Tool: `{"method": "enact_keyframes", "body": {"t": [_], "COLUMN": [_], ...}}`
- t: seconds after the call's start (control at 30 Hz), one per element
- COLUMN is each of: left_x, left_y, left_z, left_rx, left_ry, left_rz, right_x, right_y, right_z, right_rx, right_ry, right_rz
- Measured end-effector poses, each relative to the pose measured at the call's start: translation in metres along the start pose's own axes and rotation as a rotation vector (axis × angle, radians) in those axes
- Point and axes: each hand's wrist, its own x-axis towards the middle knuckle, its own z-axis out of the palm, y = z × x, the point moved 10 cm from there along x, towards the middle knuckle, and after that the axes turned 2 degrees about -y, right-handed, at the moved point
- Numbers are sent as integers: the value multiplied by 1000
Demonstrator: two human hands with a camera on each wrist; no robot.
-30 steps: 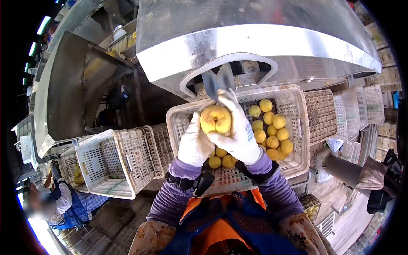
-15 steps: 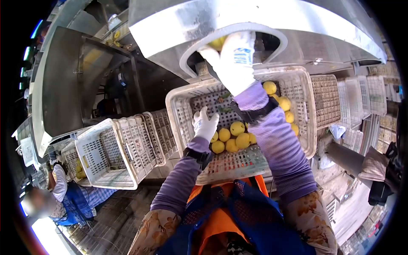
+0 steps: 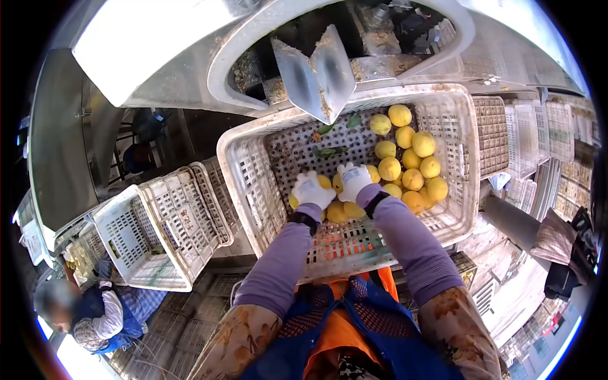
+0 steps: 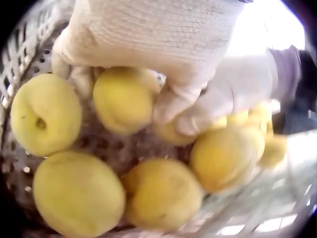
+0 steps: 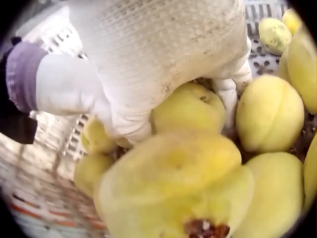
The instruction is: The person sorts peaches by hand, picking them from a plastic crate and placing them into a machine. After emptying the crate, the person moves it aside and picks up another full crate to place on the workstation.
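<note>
Hands (image 3: 313, 190) around fruit (image 4: 124, 101) inside crate rim (image 3: 472, 158)

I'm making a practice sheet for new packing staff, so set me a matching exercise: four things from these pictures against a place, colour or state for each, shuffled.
Things
1. Left hand
2. Metal chute
3. Leaves
4. Left forearm sleeve

Descriptions
A. Green, on the floor of the crate in front of the person
B. Purple
C. White-gloved, fingers round a fruit
D. V-shaped, at the crate's far rim

Right pairs: 1-C, 2-D, 3-A, 4-B
</note>
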Motion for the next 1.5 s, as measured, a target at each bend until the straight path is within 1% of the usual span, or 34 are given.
{"method": "enact_keyframes", "body": {"t": [0.03, 0.07, 0.1, 0.17, 0.23, 0.3, 0.33, 0.37, 0.4, 0.43, 0.47, 0.5, 0.57, 0.63, 0.67, 0.7, 0.73, 0.77, 0.8, 0.9, 0.93, 1.03, 1.07, 1.1, 1.17, 1.2, 1.23, 1.27, 1.3, 1.37, 1.4, 1.43, 1.47, 1.5], "left_x": [-5, -1, -21, -51, -93, -125, -139, -151, -166, -173, -178, -185, -194, -170, -168, -154, -139, -140, -138, -143, -139, -144, -143, -143, -142, -151, -159, -156, -168, -183, -180, -175, -160, -136], "left_y": [-10, -16, -11, 31, 71, 93, 103, 110, 120, 125, 129, 134, 142, 128, 122, 107, 92, 89, 75, 61, 62, 73, 77, 82, 93, 100, 111, 108, 119, 133, 130, 124, 105, 82], "left_z": [-22, -25, -31, -46, -86, -124, -134, -143, -155, -162, -170, -179, -212, -219, -216, -196, -183, -181, -177, -183, -181, -190, -191, -193, -197, -205, -211, -210, -214, -201, -202, -205, -201, -188], "left_rx": [-262, -736, -1234, -1639, -1815, -1868, -1881, -1891, -1883, -1906, -1929, -1954, -1819, -1787, -1732, -1782, -1830, -1879, -1868, -1780, -1827, -1851, -1879, -1899, -1897, -1893, -1895, -1915, -1888, -1984, -1953, -1919, -1840, -1743], "left_ry": [106, -36, -123, -414, -501, -442, -486, -529, -576, -573, -570, -566, -371, -264, -298, -358, -441, -527, -438, -378, -464, -471, -493, -538, -668, -618, -566, -458, -418, -618, -537, -452, -299, -163], "left_rz": [-60, -27, -145, 112, 330, 499, 509, 515, 543, 528, 518, 502, 596, 557, 542, 427, 445, 452, 381, 362, 389, 404, 399, 414, 583, 551, 527, 549, 598, 574, 600, 630, 570, 424], "right_x": [-12, -34, -56, -109, -172, -228, -239, -246, -250, -251, -254, -265, -299, -286, -250, -214, -204, -198, -189, -180, -174, -145, -142, -148, -171, -195, -236, -240, -236, -231, -225, -226, -209, -190], "right_y": [0, -3, -8, -30, -42, -47, -47, -48, -49, -51, -55, -59, -75, -75, -67, -60, -67, -75, -74, -74, -73, -69, -68, -68, -61, -66, -86, -100, -111, -96, -89, -83, -76, -70], "right_z": [-15, -46, -76, -135, -193, -227, -230, -230, -230, -231, -238, -252, -296, -312, -311, -310, -312, -313, -314, -320, -322, -338, -345, -364, -364, -352, -351, -329, -312, -303, -302, -308, -316, -325], "right_rx": [40, 69, 95, 165, 409, 440, 559, 702, 915, 1126, 1227, 1103, 718, 534, 487, 451, 386, 323, 347, 379, 371, 359, 362, 403, 648, 633, 473, 468, 467, 738, 867, 624, 486, 346], "right_ry": [34, 71, 112, 388, 738, 1098, 1124, 1085, 1085, 1076, 1047, 1114, 1309, 1572, 1601, 1546, 1570, 1584, 1561, 1572, 1587, 1586, 1569, 1399, 1412, 1515, 1521, 1433, 1338, 1257, 1217, 1393, 1453, 1499], "right_rz": [15, 24, 28, -87, -254, -408, -441, -466, -550, -638, -660, -654, -585, -371, -294, -201, -213, -221, -157, -93, -85, -7, -45, -93, -206, -316, -398, -425, -445, -418, -417, -357, -271, -186]}}
